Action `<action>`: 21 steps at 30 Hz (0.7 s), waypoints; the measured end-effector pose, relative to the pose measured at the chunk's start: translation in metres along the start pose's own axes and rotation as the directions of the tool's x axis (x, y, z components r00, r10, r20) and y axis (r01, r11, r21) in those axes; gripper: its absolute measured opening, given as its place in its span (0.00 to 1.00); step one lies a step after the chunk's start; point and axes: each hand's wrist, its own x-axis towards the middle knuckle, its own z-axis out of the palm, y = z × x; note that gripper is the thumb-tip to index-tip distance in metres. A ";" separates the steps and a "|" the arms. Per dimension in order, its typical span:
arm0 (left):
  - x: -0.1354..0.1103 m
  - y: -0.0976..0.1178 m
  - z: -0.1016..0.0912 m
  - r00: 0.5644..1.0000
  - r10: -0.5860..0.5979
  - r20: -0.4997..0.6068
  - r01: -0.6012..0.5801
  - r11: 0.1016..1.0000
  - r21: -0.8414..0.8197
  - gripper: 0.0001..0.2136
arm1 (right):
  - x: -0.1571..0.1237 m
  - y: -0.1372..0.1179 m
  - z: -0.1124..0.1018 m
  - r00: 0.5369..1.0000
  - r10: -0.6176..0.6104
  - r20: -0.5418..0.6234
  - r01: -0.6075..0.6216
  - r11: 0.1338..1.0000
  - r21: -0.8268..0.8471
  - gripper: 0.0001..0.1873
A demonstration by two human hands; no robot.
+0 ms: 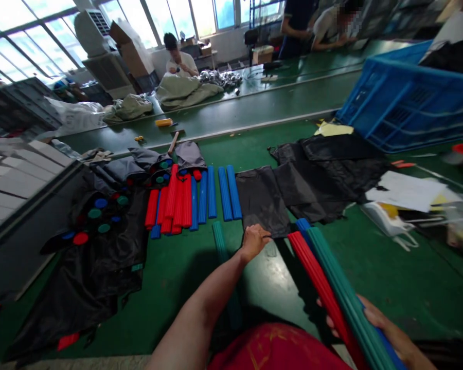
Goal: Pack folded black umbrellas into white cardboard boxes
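Right hand [384,326] under ribbed rods [332,280], tips forward-left.

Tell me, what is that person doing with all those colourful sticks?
A person is at a green table. Their left hand grips the near edge of a flat black bag. Their right hand holds a bundle of red, green and blue sticks. More red and blue rods lie in a row left of the bag, and one green rod lies alone. A blue crate stands at the back right. Other people work farther off.
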 end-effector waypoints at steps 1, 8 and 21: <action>0.001 -0.001 -0.001 1.000 0.001 0.006 -0.001 1.000 -0.009 0.10 | -0.005 -0.003 0.007 1.000 -0.012 0.013 0.011 0.999 0.042 0.32; 0.011 0.001 -0.013 0.999 -0.036 -0.016 0.036 0.999 -0.018 0.08 | -0.010 -0.011 0.038 0.994 0.002 0.110 -0.006 0.999 0.042 0.39; -0.002 0.030 -0.056 0.950 0.249 -0.186 -0.238 0.968 0.077 0.12 | 0.008 -0.022 0.051 0.985 -0.001 0.173 0.011 0.998 -0.056 0.46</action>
